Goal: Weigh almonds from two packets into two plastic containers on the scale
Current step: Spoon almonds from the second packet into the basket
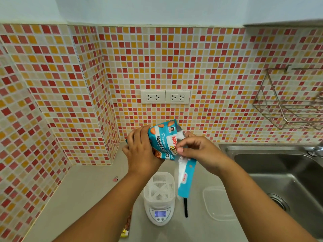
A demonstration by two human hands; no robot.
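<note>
I hold a blue packet of roasted almonds (163, 142) up over the counter. My left hand (141, 151) grips its left side. My right hand (195, 150) pinches the packet's top edge, from which a torn blue strip (186, 179) hangs down. Below them a white scale (160, 213) stands on the counter with its display lit. A white plastic container with a slotted bottom (160, 186) sits on the scale. A second packet (127, 224) lies at the left of the scale, mostly hidden by my left forearm.
A clear plastic lid or container (217, 204) lies right of the scale, beside a black stick (185, 207). A steel sink (283, 173) fills the right side. A small pink clip (115, 179) lies at the left. Wall sockets (165, 96) and a wire rack (286, 102) hang on the tiled wall.
</note>
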